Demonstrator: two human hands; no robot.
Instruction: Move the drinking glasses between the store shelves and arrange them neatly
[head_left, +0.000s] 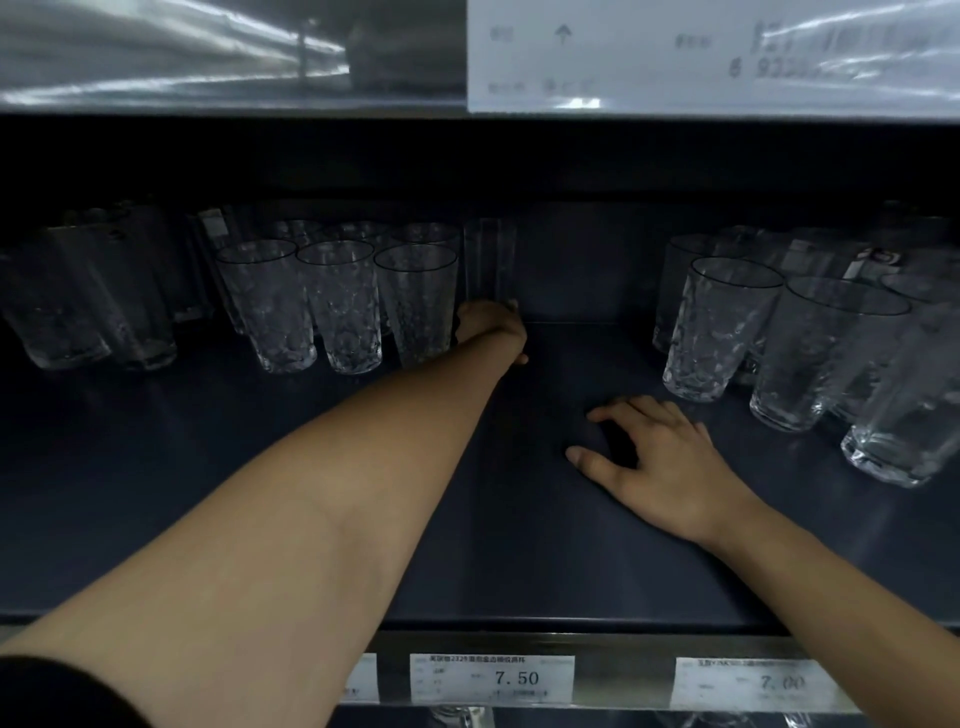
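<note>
My left hand (493, 330) reaches deep into the dark shelf (519, 545) and grips the base of a tall clear ribbed glass (488, 260) standing at the back, just right of a block of textured tumblers (337, 301). My right hand (660, 462) rests on the shelf floor with fingers spread and bent, holding nothing. A second group of textured glasses (722, 327) stands to its right, close to the fingers.
Taller smooth glasses (93, 301) fill the far left. Larger glasses (909, 405) crowd the right edge. The upper shelf's front rail with a white label (675, 57) hangs overhead. Price tags (491, 678) line the front rail below.
</note>
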